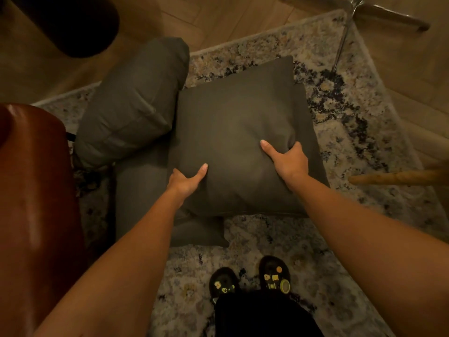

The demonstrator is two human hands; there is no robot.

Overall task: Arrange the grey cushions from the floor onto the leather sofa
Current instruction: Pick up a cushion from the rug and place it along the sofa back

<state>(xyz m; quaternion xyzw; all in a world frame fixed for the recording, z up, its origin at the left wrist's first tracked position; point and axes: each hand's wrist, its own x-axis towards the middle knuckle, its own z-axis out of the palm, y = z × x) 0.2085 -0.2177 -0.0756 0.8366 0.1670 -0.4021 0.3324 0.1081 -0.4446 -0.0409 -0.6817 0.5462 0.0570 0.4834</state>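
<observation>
No grey cushion is seen on the leather sofa [36,178], of which only a brown arm or edge shows at the left; the task is judged barely begun, though most of the seat lies out of view. A square dark grey cushion [238,132] is gripped at its near edge by both hands: the left hand [185,182] pinches the near-left part, thumb on top, and the right hand [289,160] bunches the fabric at the near-right. Whether it is already lifted clear of the rug [352,117] cannot be told. Cushions counted: four, possibly. One is held; a lighter quilted one [131,103] lies to the far left; a flat grey one [138,195] lies beneath, at the near left; a corner of another [199,233] shows under the held one. Two hands, one sofa and one rug are noted. All cushions remain to be placed.
</observation>
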